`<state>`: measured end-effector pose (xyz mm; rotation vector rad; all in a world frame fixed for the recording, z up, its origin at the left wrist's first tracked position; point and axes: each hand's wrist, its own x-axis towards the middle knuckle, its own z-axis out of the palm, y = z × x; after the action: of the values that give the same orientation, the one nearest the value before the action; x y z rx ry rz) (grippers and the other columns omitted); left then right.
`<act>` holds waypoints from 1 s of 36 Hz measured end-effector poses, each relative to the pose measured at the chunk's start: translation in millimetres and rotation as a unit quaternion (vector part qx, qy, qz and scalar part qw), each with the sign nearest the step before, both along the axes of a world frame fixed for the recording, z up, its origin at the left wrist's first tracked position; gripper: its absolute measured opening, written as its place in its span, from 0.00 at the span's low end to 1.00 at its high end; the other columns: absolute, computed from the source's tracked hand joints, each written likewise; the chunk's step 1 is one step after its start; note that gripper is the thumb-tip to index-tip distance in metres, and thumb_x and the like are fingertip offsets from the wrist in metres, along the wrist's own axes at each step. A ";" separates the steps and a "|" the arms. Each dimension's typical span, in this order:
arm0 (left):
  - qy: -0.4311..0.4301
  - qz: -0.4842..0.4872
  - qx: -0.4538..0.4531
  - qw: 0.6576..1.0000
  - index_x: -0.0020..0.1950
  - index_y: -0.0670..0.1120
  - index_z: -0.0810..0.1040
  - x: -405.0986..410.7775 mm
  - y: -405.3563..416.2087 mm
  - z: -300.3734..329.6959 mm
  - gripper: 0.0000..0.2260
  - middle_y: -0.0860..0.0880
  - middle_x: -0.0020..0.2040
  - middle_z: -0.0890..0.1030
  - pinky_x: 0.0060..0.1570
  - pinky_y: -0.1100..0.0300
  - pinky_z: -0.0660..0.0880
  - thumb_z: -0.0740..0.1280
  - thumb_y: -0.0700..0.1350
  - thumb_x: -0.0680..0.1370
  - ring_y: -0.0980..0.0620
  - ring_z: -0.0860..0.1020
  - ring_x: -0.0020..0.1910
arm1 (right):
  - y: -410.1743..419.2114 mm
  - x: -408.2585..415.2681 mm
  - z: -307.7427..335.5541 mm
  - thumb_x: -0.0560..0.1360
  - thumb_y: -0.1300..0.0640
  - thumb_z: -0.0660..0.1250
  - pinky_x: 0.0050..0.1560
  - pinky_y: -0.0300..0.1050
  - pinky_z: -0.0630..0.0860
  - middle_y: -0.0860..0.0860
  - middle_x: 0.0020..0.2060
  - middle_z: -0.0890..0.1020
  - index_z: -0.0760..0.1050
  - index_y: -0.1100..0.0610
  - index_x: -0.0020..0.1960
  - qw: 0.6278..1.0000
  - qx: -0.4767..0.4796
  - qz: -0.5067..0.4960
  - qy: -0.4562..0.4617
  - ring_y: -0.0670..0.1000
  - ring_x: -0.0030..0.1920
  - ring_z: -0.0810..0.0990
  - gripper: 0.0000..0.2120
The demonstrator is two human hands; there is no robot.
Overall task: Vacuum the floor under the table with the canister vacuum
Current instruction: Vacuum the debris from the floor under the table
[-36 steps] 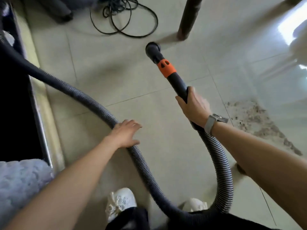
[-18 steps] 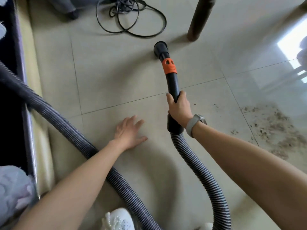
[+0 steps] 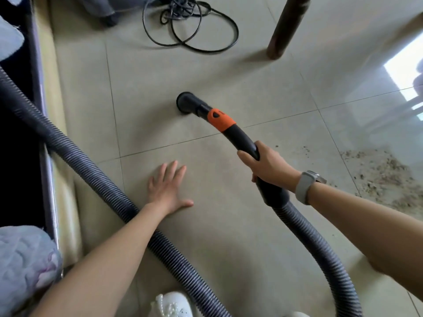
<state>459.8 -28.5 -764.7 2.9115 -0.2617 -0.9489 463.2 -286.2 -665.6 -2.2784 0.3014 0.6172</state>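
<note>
My right hand point(image 3: 266, 164) grips the black vacuum handle point(image 3: 242, 139), which has an orange collar point(image 3: 220, 118). Its round black nozzle point(image 3: 185, 102) rests on the beige tile floor point(image 3: 160, 72) at mid-frame. The ribbed grey hose point(image 3: 91, 170) loops from the handle down past my feet and up along the left. My left hand point(image 3: 167, 186) lies flat on the floor with fingers spread, just right of the hose and apart from it. A patch of brown debris point(image 3: 380, 179) covers the tiles at the right. The canister itself is out of view.
A dark wooden table leg point(image 3: 285, 28) stands at the upper right. A coiled black cable point(image 3: 187, 26) lies on the floor at the top. A dark furniture edge with a cream strip point(image 3: 49, 110) runs down the left. My white shoe point(image 3: 172, 305) shows at the bottom.
The nozzle has swung left and nearer to me, away from the table leg. My left hand came off the hose and now lies flat on the floor.
</note>
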 end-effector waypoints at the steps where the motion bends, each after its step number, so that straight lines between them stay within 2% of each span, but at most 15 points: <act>1: 0.000 0.000 0.000 1.000 0.78 0.56 0.44 0.5 -0.3 0.2 0.47 0.55 0.78 0.39 0.72 0.41 0.49 0.70 0.65 0.69 0.48 0.39 0.77 | -3.6 -4.5 3.7 0.78 0.45 0.60 0.28 0.37 0.72 0.49 0.30 0.79 0.67 0.55 0.49 1.000 0.001 0.013 0.007 0.45 0.26 0.80 0.13; 6: 0.003 0.003 0.006 1.000 0.78 0.54 0.47 1.3 -1.5 0.1 0.43 0.53 0.78 0.42 0.73 0.44 0.52 0.69 0.61 0.72 0.46 0.42 0.77 | -12.5 -24.5 15.8 0.78 0.44 0.61 0.32 0.41 0.78 0.49 0.30 0.79 0.68 0.54 0.47 0.996 -0.021 0.075 0.030 0.46 0.26 0.81 0.13; 8: 0.004 0.008 0.005 1.000 0.78 0.53 0.48 -0.4 -4.4 1.4 0.42 0.52 0.79 0.43 0.73 0.46 0.53 0.68 0.61 0.72 0.46 0.43 0.77 | -15.9 -23.6 21.8 0.78 0.43 0.60 0.32 0.41 0.78 0.49 0.31 0.79 0.68 0.54 0.47 0.996 -0.043 0.076 0.020 0.45 0.26 0.80 0.14; 11: 0.014 0.021 0.001 1.000 0.78 0.52 0.49 -4.8 -8.4 3.0 0.41 0.52 0.79 0.44 0.74 0.48 0.53 0.68 0.60 0.73 0.45 0.43 0.77 | -19.0 -18.6 30.9 0.78 0.42 0.59 0.36 0.46 0.80 0.51 0.34 0.79 0.69 0.57 0.49 0.997 -0.060 0.051 -0.004 0.49 0.29 0.82 0.17; 14: 0.031 0.020 0.002 0.999 0.78 0.53 0.48 -7.2 -9.0 3.7 0.42 0.52 0.79 0.43 0.74 0.48 0.53 0.68 0.60 0.73 0.45 0.42 0.77 | -23.0 -18.0 36.3 0.78 0.42 0.59 0.35 0.45 0.80 0.51 0.34 0.79 0.68 0.56 0.48 0.998 -0.056 0.039 -0.006 0.50 0.29 0.83 0.16; 20: 0.048 0.016 0.013 0.999 0.78 0.53 0.46 -8.0 -9.2 7.4 0.42 0.52 0.79 0.41 0.74 0.48 0.54 0.68 0.59 0.73 0.45 0.41 0.77 | -28.3 -34.8 39.0 0.78 0.41 0.59 0.34 0.41 0.77 0.48 0.30 0.78 0.68 0.53 0.47 0.990 -0.088 0.109 0.019 0.46 0.27 0.80 0.14; 30: 0.055 0.034 0.023 0.998 0.78 0.53 0.44 -9.9 -26.3 12.5 0.45 0.50 0.78 0.38 0.72 0.42 0.56 0.70 0.60 0.72 0.42 0.40 0.77 | -17.9 1.9 17.9 0.77 0.38 0.57 0.39 0.47 0.79 0.51 0.38 0.79 0.67 0.54 0.53 0.988 -0.139 -0.023 -0.060 0.53 0.33 0.82 0.19; 36: 0.069 0.042 0.017 0.997 0.77 0.55 0.41 -4.8 -35.4 9.8 0.49 0.50 0.77 0.35 0.68 0.34 0.55 0.72 0.61 0.69 0.40 0.37 0.76 | 1.5 13.8 0.0 0.78 0.39 0.57 0.37 0.47 0.70 0.52 0.40 0.75 0.66 0.56 0.55 0.977 -0.196 -0.036 -0.081 0.57 0.38 0.76 0.20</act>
<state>454.9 -63.8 -754.9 2.8444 -0.1144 -1.1435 477.1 -284.7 -665.6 -2.6630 0.4564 0.3518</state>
